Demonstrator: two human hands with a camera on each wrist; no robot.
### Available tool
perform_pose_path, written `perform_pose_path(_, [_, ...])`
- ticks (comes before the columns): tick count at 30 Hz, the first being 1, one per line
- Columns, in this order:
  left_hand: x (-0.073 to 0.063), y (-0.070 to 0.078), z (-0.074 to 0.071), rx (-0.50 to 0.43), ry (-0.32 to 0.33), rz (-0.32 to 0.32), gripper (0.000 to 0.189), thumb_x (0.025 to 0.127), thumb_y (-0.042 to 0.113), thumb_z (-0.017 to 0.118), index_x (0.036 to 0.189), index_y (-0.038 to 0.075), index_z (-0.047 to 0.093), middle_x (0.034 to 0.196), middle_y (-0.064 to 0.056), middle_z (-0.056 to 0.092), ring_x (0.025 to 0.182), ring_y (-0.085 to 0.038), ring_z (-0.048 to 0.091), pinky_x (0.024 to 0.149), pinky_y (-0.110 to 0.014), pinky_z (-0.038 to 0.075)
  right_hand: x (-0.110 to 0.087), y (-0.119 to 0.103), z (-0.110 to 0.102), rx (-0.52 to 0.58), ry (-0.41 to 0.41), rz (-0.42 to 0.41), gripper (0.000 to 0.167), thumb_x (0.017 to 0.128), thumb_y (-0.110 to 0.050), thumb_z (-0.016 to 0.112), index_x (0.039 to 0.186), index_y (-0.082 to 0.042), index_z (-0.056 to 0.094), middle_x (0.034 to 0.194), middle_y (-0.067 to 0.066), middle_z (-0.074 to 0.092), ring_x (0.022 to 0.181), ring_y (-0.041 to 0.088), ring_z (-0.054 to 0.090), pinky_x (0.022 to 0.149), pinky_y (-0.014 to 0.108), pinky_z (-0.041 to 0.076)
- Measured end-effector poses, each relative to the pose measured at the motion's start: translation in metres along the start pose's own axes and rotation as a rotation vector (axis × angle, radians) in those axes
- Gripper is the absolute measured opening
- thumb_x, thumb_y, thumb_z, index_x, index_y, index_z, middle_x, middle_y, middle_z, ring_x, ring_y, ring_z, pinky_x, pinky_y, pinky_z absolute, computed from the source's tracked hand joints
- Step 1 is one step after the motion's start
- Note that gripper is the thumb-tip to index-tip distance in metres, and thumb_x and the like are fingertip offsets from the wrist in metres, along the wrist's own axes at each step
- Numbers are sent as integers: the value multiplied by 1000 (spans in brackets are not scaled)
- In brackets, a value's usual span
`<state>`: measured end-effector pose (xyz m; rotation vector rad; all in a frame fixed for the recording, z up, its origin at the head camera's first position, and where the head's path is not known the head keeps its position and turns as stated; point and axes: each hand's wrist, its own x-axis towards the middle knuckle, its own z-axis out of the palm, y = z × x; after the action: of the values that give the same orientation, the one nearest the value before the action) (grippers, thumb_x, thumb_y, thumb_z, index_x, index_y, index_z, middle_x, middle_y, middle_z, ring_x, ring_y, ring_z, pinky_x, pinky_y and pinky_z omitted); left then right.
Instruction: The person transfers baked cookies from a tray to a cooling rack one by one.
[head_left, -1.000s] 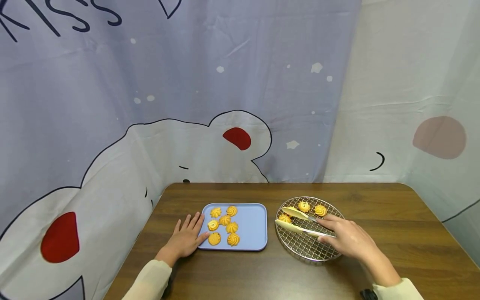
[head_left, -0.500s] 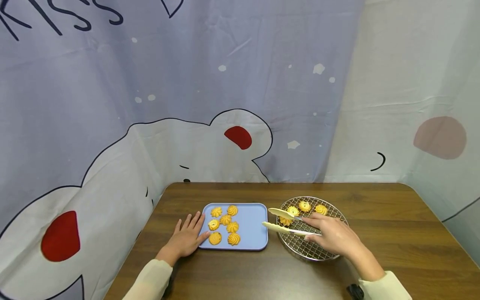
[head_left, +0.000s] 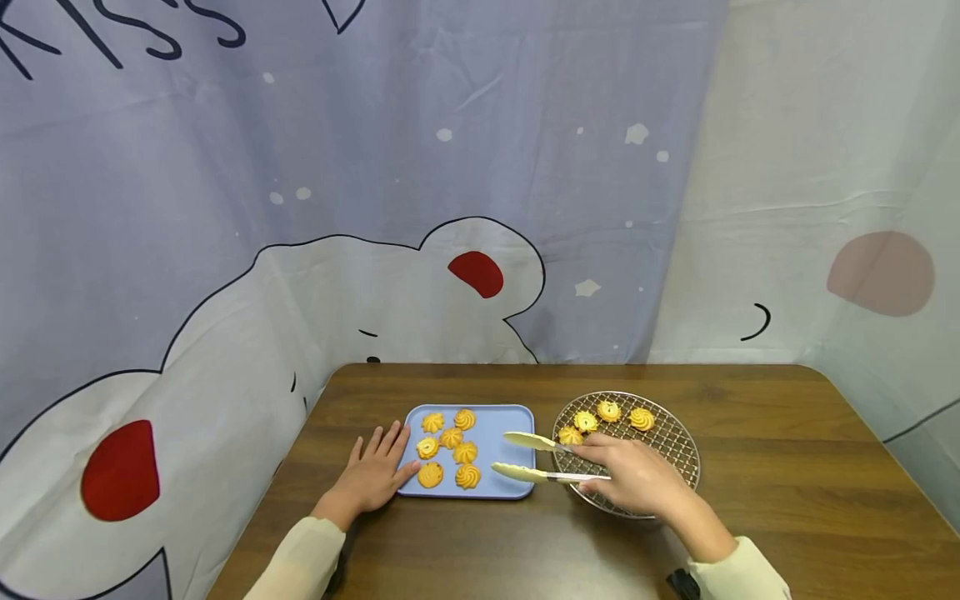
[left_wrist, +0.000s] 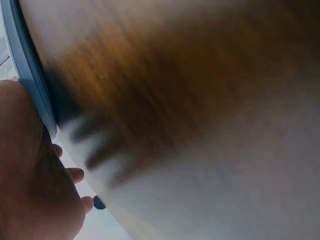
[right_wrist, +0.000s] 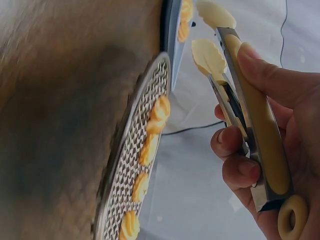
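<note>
My right hand (head_left: pixel 633 475) grips a pair of metal tongs (right_wrist: pixel 260 120) with cream-coloured tips. The tongs' tips are spread, with nothing between them, above the right part of a blue tray (head_left: pixel 489 423). Several piped butter cookies (head_left: pixel 451 438) lie on the tray's left half. At the tray's left edge rests my left hand (head_left: pixel 369 477), its fingers straight and spread. Under and behind the right hand is a round wire rack (head_left: pixel 671 446), carrying several more cookies (head_left: pixel 609 411) along its far left side. In the left wrist view my hand lies against the tray's rim (left_wrist: pixel 31 75).
Tray and rack stand side by side, a narrow gap between them, on a brown wooden table (head_left: pixel 480 546). A printed curtain (head_left: pixel 360 167) hangs behind the table's far edge. A dark band is partly visible at the right wrist.
My right hand has carried the tongs left, from over the rack to above the tray's right part. The left hand has stayed still. The cookies look the same.
</note>
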<state>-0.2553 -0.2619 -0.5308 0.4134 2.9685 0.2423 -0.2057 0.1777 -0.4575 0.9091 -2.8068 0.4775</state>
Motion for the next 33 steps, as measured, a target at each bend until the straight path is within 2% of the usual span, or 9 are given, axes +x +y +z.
perform_pose_path(4, [0,1,0,-1,2,-2,76,106,58,35,163,11,20,168,-15,17,153,-45,12,118,-68,6,4,-6,4,14,-12,-28,53,82,-38,82,129,-14,72,117,-6,68,88,15,70,76,38,57])
perform_pose_path(11, [-1,1,-1,1,5,-3,76,106,57,36,163,10,20,168,-16,17,153,-46,12,118,-68,5,11,-15,9,35,-28,-61,54,82,-37,83,129,-13,71,117,-5,68,88,16,70,76,38,58])
perform_pose_path(18, [0,0,1,-19,9,0,76,106,58,37,163,10,21,168,-15,18,153,-46,13,118,-68,5,16,-21,14,31,-57,-69,54,84,-40,81,130,-15,70,125,-1,68,99,23,71,84,43,57])
perform_pose_path(26, [-2,1,-2,-12,6,-3,75,106,58,36,163,10,21,168,-15,17,153,-45,12,118,-68,5,26,-27,15,21,-77,-93,53,83,-41,81,130,-18,71,106,-10,66,81,9,64,71,32,56])
perform_pose_path(33, [0,0,1,1,-2,-8,76,106,60,33,163,12,20,169,-13,16,154,-45,12,119,-67,5,36,-31,16,3,-90,-140,50,83,-39,81,127,-17,73,101,-9,65,73,2,54,68,28,53])
